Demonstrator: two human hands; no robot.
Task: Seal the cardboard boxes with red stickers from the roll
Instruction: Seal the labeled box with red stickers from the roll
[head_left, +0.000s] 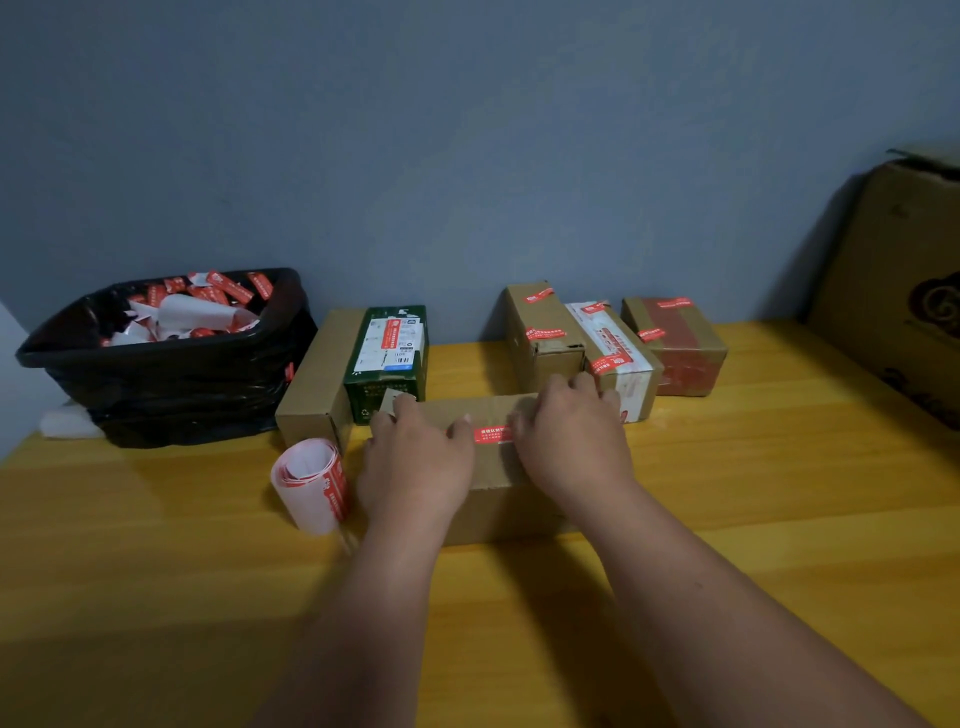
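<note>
A long brown cardboard box lies across the middle of the yellow table, partly hidden under both hands. A red sticker sits on its top between the two thumbs. My left hand rests flat on the box's left half, thumb touching the sticker's left end. My right hand lies over the right half, thumb on the sticker's right end, fingers reaching over the far edge. The roll of red stickers stands just left of the box.
A black bin full of red and white backing scraps sits at the back left. A plain box and a green box stand behind the roll. Three stickered boxes line the wall. A big carton leans at right.
</note>
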